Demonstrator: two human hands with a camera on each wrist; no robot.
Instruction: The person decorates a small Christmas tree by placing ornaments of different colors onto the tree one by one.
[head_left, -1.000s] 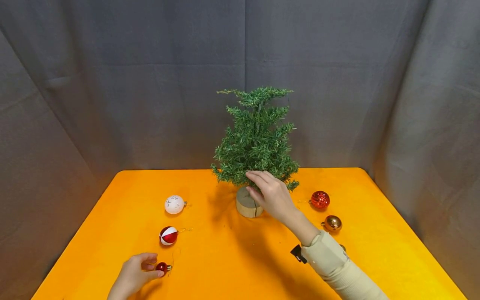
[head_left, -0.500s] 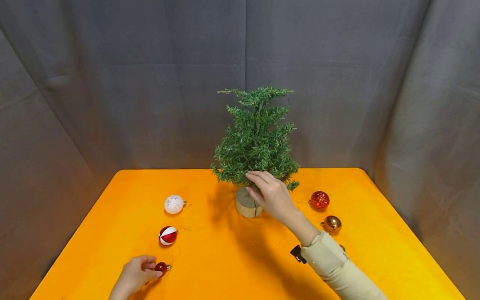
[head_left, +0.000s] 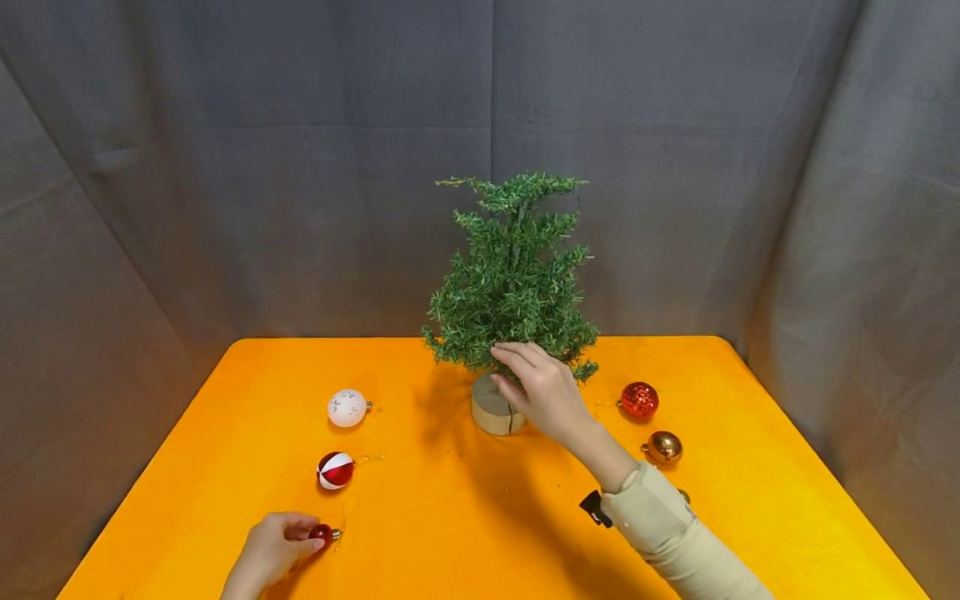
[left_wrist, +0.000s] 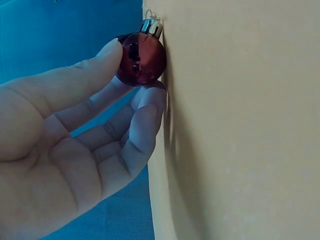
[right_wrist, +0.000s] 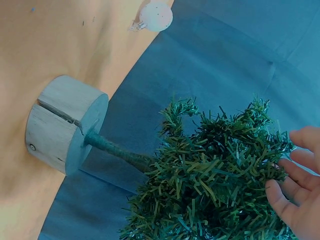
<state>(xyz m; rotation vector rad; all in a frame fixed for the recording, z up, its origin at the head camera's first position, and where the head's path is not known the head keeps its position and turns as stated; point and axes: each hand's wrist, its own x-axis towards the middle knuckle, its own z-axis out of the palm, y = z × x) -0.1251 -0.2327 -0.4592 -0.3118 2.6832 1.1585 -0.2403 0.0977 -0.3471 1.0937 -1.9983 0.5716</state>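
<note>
A small shiny red bauble (head_left: 322, 534) with a gold cap and thin loop lies at the table's front left. My left hand (head_left: 272, 548) pinches it: in the left wrist view the thumb presses one side of the bauble (left_wrist: 145, 60) and fingers lie behind and below. At the table's middle stands a small artificial Christmas tree (head_left: 513, 283) on a round wooden base (head_left: 493, 407). My right hand (head_left: 551, 396) is at its lower branches, fingers loosely bent. In the right wrist view the fingertips meet the tree's foliage (right_wrist: 210, 180); a firm grip is not visible.
Left of the tree lie a white bauble (head_left: 347, 408) and a red-and-white striped bauble (head_left: 335, 472). On the right are a glittery red bauble (head_left: 640, 401) and a gold bauble (head_left: 665, 447). The right sleeve (head_left: 652, 508) mostly hides another small item (head_left: 684, 496). Grey curtains surround the orange table.
The left hand has shifted slightly right and its fingers have closed in around the red bauble. The right hand and tree stay put.
</note>
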